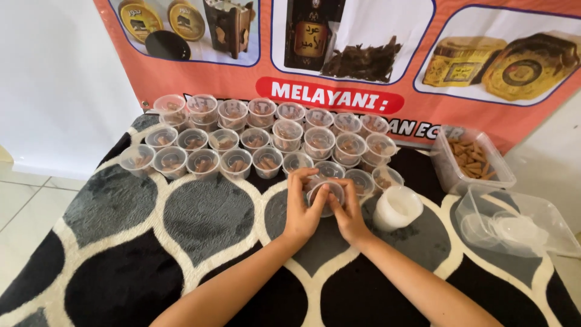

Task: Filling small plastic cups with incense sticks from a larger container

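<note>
**Both hands on one small cup**

At frame centre, your left hand (301, 209) and right hand (346, 211) clamp together around the small clear cup (326, 195). Squeeze unevenly and it could tip, knocking the stack of white lids (396, 208) at its right.

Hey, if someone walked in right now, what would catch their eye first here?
Probably the rows of small clear lidded cups holding brown pieces, crowded along the far edge of the black, grey and cream patterned rug. Next, the left hand and right hand together gripping one such cup in the middle. Behind hangs an orange banner.
</note>
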